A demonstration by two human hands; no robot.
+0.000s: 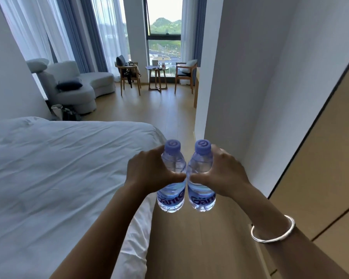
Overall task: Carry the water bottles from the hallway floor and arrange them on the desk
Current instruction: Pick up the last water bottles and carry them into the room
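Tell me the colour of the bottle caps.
Pale purple-blue on both bottle caps, seen in the head view.

Hotel bedroom: bed (48, 168); sofa (79, 87); window-side chairs (184, 74)

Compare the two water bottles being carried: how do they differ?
The left bottle is held by the left hand; the right bottle by the right hand. The left bottle hangs over the edge of the white bed, the right bottle over the wood floor. Only the right arm wears a silver bracelet. Shared: both upright, clear, purple caps, blue labels, gripped around the middle, side by side.
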